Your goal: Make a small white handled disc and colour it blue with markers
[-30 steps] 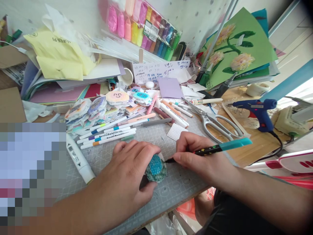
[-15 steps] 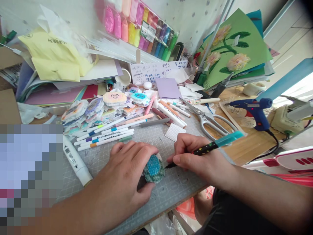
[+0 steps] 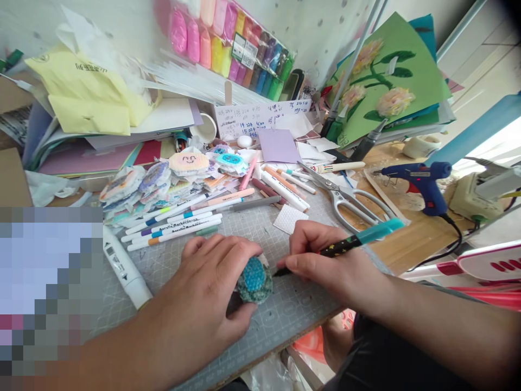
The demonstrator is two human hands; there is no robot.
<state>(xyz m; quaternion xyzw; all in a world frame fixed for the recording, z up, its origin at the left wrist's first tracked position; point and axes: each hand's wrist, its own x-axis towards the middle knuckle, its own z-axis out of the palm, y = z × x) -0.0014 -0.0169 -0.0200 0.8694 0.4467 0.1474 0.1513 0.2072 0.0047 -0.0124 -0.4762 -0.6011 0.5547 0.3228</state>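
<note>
My left hand point(image 3: 222, 285) is closed around the left side of a small roundish piece point(image 3: 260, 290) on the mat, green and white with a blue dotted patch in its middle. Its left part is hidden under my fingers. My right hand point(image 3: 317, 258) grips a marker pen point(image 3: 342, 245) with a black patterned barrel and a teal end. The pen's dark tip is at the right edge of the piece; whether it touches cannot be made out. A square of white textured paper point(image 3: 290, 218) lies just beyond my right hand.
Several acrylic markers point(image 3: 175, 231) lie beyond my left hand, with a thick white marker point(image 3: 126, 269) beside my forearm. Decorated paper pieces point(image 3: 189, 161) are heaped behind. Metal scissors point(image 3: 345, 198) and a blue glue gun point(image 3: 425, 182) are on the right. A grey cutting mat point(image 3: 280, 326) covers the desk.
The view has shifted very slightly. Both hands keep their hold, and the pen tip stays beside the piece's right edge with barely any movement.
</note>
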